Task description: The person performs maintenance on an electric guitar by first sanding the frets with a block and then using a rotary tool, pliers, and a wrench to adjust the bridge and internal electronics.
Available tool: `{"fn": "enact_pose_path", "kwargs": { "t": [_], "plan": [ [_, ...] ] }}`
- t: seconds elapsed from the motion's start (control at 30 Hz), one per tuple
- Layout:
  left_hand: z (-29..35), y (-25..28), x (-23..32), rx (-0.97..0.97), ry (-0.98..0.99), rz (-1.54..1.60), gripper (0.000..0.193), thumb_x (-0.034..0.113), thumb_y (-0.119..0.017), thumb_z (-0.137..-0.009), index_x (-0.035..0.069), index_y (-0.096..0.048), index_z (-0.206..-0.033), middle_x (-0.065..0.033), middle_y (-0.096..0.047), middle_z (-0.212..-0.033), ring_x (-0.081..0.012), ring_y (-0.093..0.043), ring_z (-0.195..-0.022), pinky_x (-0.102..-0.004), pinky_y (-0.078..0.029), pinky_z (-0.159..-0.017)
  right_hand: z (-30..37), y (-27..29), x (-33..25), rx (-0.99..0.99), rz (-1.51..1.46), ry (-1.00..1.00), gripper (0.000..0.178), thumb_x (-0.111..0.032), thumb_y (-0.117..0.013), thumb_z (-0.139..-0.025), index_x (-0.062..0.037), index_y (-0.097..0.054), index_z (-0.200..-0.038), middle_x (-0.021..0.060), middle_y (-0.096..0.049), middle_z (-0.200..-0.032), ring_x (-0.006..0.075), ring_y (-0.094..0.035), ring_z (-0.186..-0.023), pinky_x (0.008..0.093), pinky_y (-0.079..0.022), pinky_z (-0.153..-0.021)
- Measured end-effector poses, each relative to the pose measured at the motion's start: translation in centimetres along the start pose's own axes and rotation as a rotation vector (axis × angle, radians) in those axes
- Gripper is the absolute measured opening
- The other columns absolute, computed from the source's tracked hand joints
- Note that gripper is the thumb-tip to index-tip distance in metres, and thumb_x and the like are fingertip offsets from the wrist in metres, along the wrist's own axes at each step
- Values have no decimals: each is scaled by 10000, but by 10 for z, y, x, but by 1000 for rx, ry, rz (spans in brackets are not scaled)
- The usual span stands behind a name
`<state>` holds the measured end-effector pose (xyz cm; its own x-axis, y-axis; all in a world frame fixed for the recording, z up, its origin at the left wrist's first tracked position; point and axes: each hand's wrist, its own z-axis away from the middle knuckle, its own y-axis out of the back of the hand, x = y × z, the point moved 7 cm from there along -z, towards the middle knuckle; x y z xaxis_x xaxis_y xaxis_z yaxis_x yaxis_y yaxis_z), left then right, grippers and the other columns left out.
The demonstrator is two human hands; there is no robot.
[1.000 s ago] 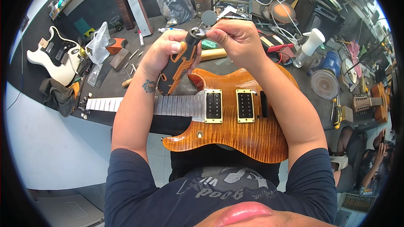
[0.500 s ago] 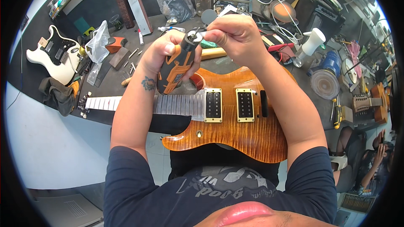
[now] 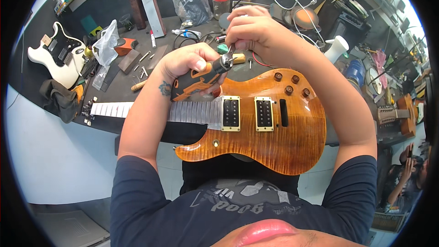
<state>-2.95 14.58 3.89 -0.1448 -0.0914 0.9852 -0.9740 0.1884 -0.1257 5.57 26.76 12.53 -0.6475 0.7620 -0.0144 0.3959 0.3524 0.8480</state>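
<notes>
Two pickups [image 3: 231,113] and four knobs [image 3: 289,90] on, no strings visible: guitar [image 3: 283,148] lies 5 o'clock from your hands. Left hand [image 3: 188,61] grips power tool [image 3: 190,86]; right hand [image 3: 250,33] at its nose [image 3: 222,64], grip unclear. Nose work looks unfinished.

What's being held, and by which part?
The left hand grips an orange-black tool around its body. The right hand, near its tip: can't tell.

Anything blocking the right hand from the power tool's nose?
Nothing visible: the right hand is right by the nose of the orange-and-black power tool, which the left hand grips. Whether they touch is unclear.
</notes>
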Motion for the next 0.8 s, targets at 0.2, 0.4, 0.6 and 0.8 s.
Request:
{"fn": "enact_pose_path", "kwargs": {
  "t": [0.2, 0.4, 0.6, 0.8],
  "plan": [
    [1, 9, 2, 50, 19, -33, 648, 501, -791, -810, -110, -693, -1002, -190, -670, -749, -263, -663, -597, -374, -549, -532, 5, -19, 40, -214, -509, -346, 108, -128, -687, -1028, -53, -732, -1091, 34, -698, -1090, 206, -623, -1139, 381, -481, -1037],
    [12, 17, 5, 136, -22, -11, 644, 507, -789, -783, -96, -721, -1001, -189, -674, -733, -257, -662, -578, -359, -547, -497, 14, -42, 53, -330, -926, -600, 247, -274, -662, -1057, -40, -736, -1089, -24, -683, -988, 88, -596, -958, 272, -485, -908],
    [7, 22, 15, 162, -108, -28, 602, 479, -762, -786, -86, -723, -990, -175, -667, -726, -251, -660, -580, -355, -536, -492, 51, -59, 142, -319, -355, -836, 339, -315, -618, -1023, -9, -755, -1070, 78, -749, -979, 181, -668, -909, 338, -525, -845],
    [11, 22, 15, 186, -105, -52, 580, 452, -752, -790, -88, -719, -998, -175, -672, -745, -252, -666, -594, -360, -540, -500, 71, -90, 135, -176, 264, -744, 378, -359, -671, -987, -24, -753, -1142, 185, -777, -1054, 376, -735, -987, 464, -567, -908]
  ]
}}
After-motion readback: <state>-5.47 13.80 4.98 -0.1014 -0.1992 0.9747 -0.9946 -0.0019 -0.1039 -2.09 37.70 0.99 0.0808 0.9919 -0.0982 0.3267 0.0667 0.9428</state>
